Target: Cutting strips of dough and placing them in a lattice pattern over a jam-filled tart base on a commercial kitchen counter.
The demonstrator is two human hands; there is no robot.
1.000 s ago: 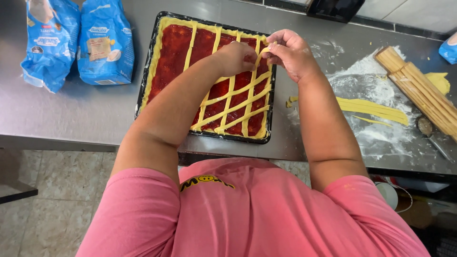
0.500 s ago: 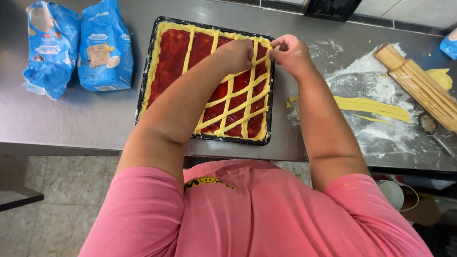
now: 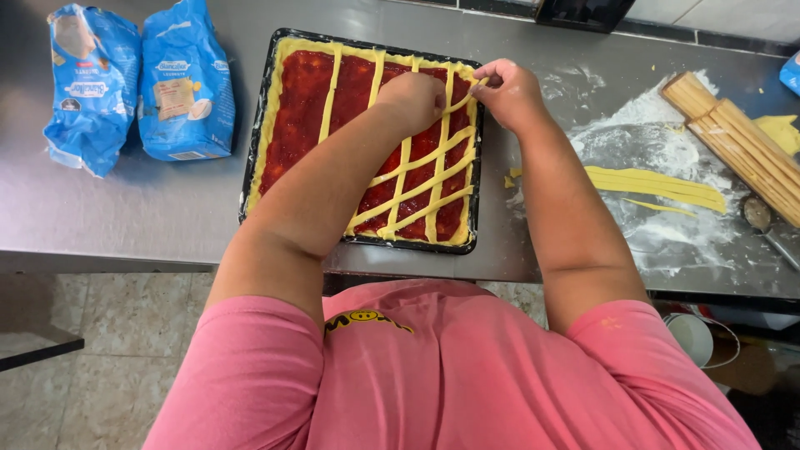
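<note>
Over the far right corner of the black baking tray (image 3: 252, 158) your two hands meet, seen from the head view; your left hand (image 3: 414, 100) lies curled, knuckles up, on the jam tart (image 3: 308, 100), its fingers folded under so you cannot tell what they press; your right hand (image 3: 510, 92) hovers at the tray's right rim, fingertips pinched narrow on the end of a thin dough strip (image 3: 462, 102) that curves from there across the red filling toward your left hand; that strip sits at the tart's upper right, above the diagonal strips already crossing the upright ones in a lattice (image 3: 412, 187); your left forearm (image 3: 325, 187) runs slantwise over the tart and hides the middle of the lattice; the tray rests flat on the steel bench (image 3: 150, 208), its near edge close to the bench's front edge; two blue paper bags (image 3: 137, 83) lie side by side to the left of the tray, well apart from your hands; to the right, just past your right forearm, spare dough strips (image 3: 654, 183) lie on a floured patch (image 3: 642, 125) of the bench; further right a ribbed wooden rolling pin (image 3: 737, 142) lies at a slant, with a scrap of yellow dough (image 3: 779, 129) beside it; a metal tool (image 3: 762, 218) lies below the pin, too blurred to tell its kind; your pink shirt (image 3: 450, 375) fills the lower part of the view.
</note>
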